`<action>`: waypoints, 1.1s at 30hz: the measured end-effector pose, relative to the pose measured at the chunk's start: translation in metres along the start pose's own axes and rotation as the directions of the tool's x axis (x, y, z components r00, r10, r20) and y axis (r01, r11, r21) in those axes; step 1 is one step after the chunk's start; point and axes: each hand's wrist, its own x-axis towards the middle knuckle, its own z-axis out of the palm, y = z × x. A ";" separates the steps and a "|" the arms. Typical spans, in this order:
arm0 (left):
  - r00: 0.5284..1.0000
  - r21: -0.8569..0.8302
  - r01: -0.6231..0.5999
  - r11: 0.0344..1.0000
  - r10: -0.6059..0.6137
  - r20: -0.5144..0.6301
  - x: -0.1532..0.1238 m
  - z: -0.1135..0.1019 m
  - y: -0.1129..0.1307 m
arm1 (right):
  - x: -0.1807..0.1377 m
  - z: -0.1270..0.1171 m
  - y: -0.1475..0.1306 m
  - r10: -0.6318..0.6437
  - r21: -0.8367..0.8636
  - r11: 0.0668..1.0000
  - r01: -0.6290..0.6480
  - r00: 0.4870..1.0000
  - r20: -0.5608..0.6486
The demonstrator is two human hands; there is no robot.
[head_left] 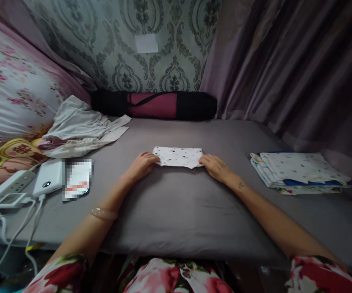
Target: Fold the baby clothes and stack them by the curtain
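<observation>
A small folded white cloth (178, 157) with a scattered print lies on the grey sheet in front of me. Its left end is pinched by my left hand (144, 163), fingers closed at the near corner. On the opposite end, my right hand (215, 166) grips the near right corner the same way. Between the two hands the cloth is drawn out flat, its near edge slightly uneven. To the right sits a stack of folded printed cloths (299, 171), white ones with some blue showing between the layers.
At left lie crumpled pale clothes (78, 124), a white power bank (49, 177), a power strip (9, 189) with cables, and a blurred flat item (77, 179). A black and maroon long bag (154, 105) rests along the wall. Purple curtains (255, 61) hang right.
</observation>
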 end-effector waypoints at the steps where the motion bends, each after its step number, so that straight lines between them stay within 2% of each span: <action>1: 1.000 0.004 -0.010 1.000 0.010 0.018 -0.002 0.002 0.000 | -0.002 0.000 0.000 -0.010 -0.001 1.000 0.010 1.000 0.009; 5: 0.999 0.023 0.001 1.000 -0.002 0.049 -0.007 0.006 0.000 | -0.007 -0.002 0.000 -0.024 0.027 0.999 0.024 0.999 0.021; 9: 0.997 -0.005 0.042 0.999 -0.042 0.058 -0.003 0.002 0.002 | 0.000 -0.008 -0.007 0.060 0.059 0.996 -0.062 0.997 0.041; 15: 0.986 0.071 0.121 0.990 -0.112 -0.121 0.033 0.003 0.034 | 0.050 -0.006 -0.048 0.122 0.076 0.991 -0.114 0.986 -0.114; 20: 0.982 0.206 0.188 0.960 -0.181 -0.051 0.063 0.021 0.058 | 0.087 0.009 -0.072 0.157 0.044 0.987 -0.156 0.987 -0.025; 23: 0.973 0.241 0.229 0.943 -0.231 -0.019 0.070 0.035 0.055 | 0.094 0.020 -0.071 0.194 0.061 0.979 -0.195 0.981 0.016; 27: 0.958 0.209 0.266 0.941 -0.283 0.056 0.072 0.051 0.043 | 0.091 0.036 -0.066 0.216 0.076 0.973 -0.220 0.975 0.052; 33: 0.957 0.196 0.270 0.943 -0.286 0.054 0.072 0.057 0.038 | 0.089 0.044 -0.064 0.206 0.084 0.975 -0.207 0.978 0.017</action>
